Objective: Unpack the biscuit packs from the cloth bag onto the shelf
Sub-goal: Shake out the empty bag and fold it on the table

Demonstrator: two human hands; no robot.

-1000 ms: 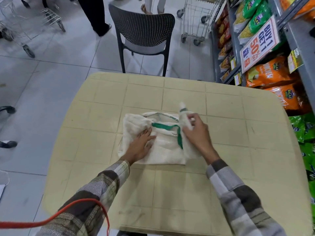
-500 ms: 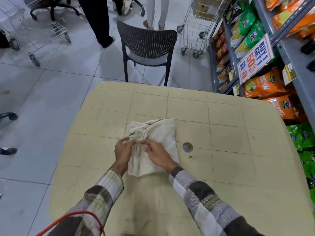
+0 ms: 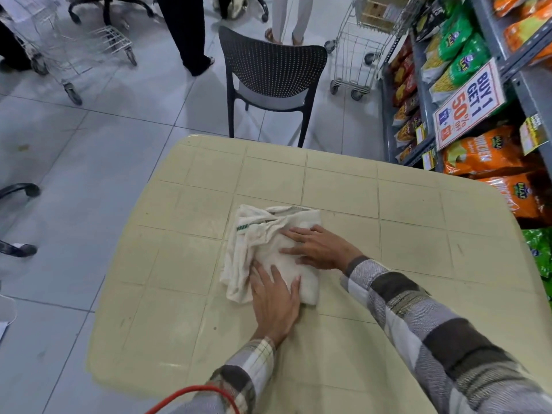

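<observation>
The white cloth bag [image 3: 257, 234] lies folded into a small bundle on the beige tiled table [image 3: 388, 240], a bit of its green strap showing at the left. My left hand [image 3: 274, 300] rests flat on the bag's near end, fingers spread. My right hand [image 3: 319, 248] lies flat across its right side. Neither hand grips anything. No biscuit packs are visible on the table. The shelf [image 3: 513, 82] at the right holds orange and green snack bags.
A dark plastic chair [image 3: 268, 76] stands just beyond the table's far edge. Shopping trolleys [image 3: 358, 52] and the legs of people stand on the tiled floor behind it. A "buy 1 get 1" sign [image 3: 469, 103] hangs from the shelf. A red cable [image 3: 194, 397] crosses my left sleeve.
The bag went from spread open with its green strap on top to a folded bundle. Both hands have moved from pinching the cloth to lying flat on it.
</observation>
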